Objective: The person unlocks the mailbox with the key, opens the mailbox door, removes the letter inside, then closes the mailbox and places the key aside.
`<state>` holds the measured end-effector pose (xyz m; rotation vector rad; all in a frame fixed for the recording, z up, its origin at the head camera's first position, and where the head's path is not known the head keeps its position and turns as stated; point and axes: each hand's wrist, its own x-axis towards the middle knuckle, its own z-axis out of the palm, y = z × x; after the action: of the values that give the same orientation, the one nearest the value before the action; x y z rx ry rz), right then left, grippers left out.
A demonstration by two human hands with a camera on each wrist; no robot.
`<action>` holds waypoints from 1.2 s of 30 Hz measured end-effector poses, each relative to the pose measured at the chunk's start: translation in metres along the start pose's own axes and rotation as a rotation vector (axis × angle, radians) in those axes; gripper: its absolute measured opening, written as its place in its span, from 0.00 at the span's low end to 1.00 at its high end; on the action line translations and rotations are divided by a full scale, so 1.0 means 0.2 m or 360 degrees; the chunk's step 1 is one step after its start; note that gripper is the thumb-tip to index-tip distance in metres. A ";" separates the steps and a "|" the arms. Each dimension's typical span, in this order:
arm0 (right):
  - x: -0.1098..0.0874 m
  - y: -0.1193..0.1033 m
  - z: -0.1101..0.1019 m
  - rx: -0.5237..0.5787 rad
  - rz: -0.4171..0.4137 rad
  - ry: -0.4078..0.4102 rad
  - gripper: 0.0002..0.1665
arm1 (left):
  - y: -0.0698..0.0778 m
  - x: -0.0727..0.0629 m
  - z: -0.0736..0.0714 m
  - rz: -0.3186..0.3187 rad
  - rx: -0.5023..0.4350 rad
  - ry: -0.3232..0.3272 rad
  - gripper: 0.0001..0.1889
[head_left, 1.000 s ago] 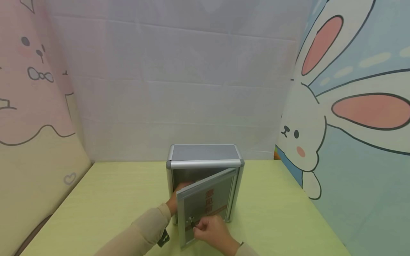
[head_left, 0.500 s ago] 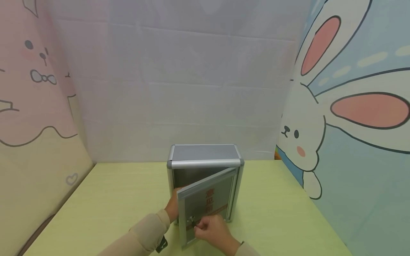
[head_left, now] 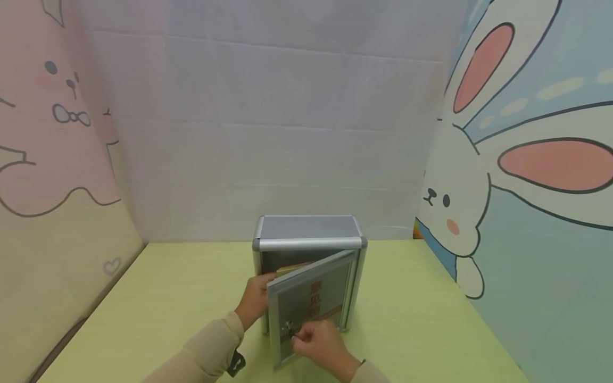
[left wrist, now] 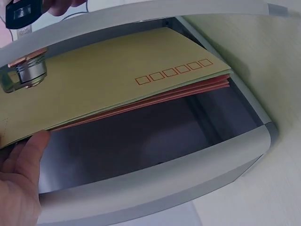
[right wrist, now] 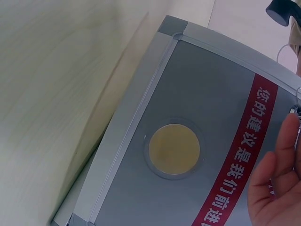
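A grey metal suggestion box (head_left: pixel 308 229) stands on the table with its hinged door (head_left: pixel 330 290) partly open. My left hand (head_left: pixel 255 298) is at the box's left opening, gripping the edge of a stack of envelopes (head_left: pixel 289 269). In the left wrist view, a tan envelope (left wrist: pixel 117 70) with printed red squares lies on top of several red ones (left wrist: pixel 197 89); the fingertips partly disappear beneath them. My right hand (head_left: pixel 320 343) pinches a dark-headed key (left wrist: pixel 23 13) at the door's lock (left wrist: pixel 32 70). The key is mostly hidden by fingers in the head view.
The box rests on a pale yellow-green table (head_left: pixel 191 282). A white cloth (head_left: pixel 268 133) hangs behind it, with cartoon-printed panels (head_left: pixel 541 255) at both sides. The door has a round window (right wrist: pixel 174 149) and a red lettered strip (right wrist: pixel 235 155).
My left hand has come back out of the box toward the left, bringing the envelopes' edge into view. My right hand stays at the lock, and the door has hardly moved.
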<state>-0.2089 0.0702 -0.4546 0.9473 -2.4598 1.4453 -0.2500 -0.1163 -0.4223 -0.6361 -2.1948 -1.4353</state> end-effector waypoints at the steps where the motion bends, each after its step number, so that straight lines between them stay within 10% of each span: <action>1: 0.00 0.00 0.00 0.0006 0.0006 -0.0005 0.11 | 0.00 0.00 -0.01 -0.0018 -0.0007 0.0001 0.03; 9: 0.01 -0.03 -0.01 0.0008 0.0064 -0.0016 0.10 | 0.01 -0.01 -0.04 -0.0116 -0.0066 0.0037 0.04; 18: 0.01 -0.03 -0.02 0.0048 0.0105 -0.0054 0.10 | 0.07 -0.05 -0.12 -0.0496 -0.0268 -0.0028 0.10; 36: 0.01 -0.04 -0.01 -0.0010 0.0073 -0.0027 0.10 | 0.07 -0.16 -0.25 -0.0631 -0.0267 -0.0029 0.11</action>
<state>-0.2066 0.0679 -0.4473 0.9119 -2.5126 1.4485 -0.2110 -0.1613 -0.4120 -0.2732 -2.3218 -1.8297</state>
